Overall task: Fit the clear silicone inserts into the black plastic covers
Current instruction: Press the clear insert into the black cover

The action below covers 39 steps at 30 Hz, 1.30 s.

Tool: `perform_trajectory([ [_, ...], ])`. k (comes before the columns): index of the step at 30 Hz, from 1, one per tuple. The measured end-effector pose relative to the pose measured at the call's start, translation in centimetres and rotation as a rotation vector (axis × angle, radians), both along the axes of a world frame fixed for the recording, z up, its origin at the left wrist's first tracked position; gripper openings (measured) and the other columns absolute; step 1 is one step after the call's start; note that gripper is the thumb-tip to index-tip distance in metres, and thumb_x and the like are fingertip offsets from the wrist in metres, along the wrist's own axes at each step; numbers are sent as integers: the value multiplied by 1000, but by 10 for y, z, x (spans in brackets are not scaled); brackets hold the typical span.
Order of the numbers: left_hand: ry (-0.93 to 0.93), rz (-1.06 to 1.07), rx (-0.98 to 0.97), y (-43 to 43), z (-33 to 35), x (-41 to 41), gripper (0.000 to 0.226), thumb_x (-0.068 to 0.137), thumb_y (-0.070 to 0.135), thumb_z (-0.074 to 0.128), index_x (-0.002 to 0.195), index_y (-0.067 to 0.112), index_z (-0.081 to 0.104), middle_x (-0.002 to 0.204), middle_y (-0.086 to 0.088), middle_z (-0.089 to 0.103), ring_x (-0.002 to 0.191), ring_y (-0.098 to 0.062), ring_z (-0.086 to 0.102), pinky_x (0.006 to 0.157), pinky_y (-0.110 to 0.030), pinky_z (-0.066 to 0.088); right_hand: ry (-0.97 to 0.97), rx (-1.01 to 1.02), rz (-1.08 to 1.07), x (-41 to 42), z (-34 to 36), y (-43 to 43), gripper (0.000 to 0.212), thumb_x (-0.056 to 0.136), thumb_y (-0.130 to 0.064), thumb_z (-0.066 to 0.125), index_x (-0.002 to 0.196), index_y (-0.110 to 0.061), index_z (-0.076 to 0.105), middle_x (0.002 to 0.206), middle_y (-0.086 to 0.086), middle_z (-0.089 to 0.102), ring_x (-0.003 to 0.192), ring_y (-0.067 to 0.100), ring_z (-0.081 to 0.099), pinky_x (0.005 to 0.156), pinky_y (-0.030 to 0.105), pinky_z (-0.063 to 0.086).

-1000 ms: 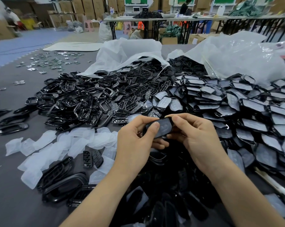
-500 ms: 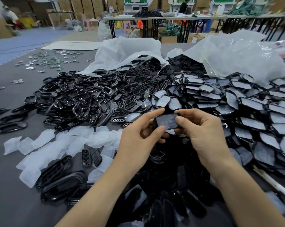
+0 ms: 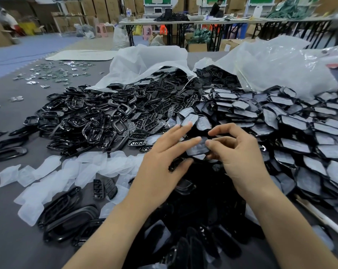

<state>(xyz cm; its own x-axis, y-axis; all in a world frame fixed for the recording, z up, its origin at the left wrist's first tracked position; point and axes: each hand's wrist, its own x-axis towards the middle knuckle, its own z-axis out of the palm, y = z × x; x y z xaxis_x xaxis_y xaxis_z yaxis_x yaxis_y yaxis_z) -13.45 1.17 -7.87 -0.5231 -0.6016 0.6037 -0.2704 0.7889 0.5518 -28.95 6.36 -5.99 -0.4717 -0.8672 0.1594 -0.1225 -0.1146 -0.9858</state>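
One black cover (image 3: 197,150) in right hand (image 3: 241,162)

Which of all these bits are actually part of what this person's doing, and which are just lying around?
In the job: black cover pinched in the right hand, left hand touching it, loose clear silicone inserts, pile of fitted covers.
Lying about: glossy black frames, small metal parts, white plastic bags.

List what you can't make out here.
Head view:
- Cover: edges hidden by fingers of right hand and left hand; seating unclear.
- Left bag: contents deeper inside hidden by plastic.
- Near pile: dark and blurred, parts indistinct.
- Metal bits: too small to identify.
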Motion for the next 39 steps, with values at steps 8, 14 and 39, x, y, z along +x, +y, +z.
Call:
perform_trajectory([
  [8,19,-61,33,-2,-1,0,30,89,5,61,115,17,69,120,14,63,123,1,50,103,-12,36,-283,96,97,-2,4,0,14,85,-1,64,77,-12,69,62,1,67,53,7,59,54,18,50],
  [14,560,-183,893,7,6,-7,21,74,21,61,91,22,75,88,4,75,86,-12,70,76,-21,56,-483,81,229,-1,9,0,7,69,-21,69,71,-14,69,60,-3,59,52,6,52,49,13,44],
  [39,754,-303,1139,10,14,-9,30,82,29,54,79,12,79,84,-7,75,78,-15,72,68,-21,56,-834,122,280,10,2,-8,25,67,-31,67,77,-8,61,62,-1,46,49,6,45,45,18,44],
])
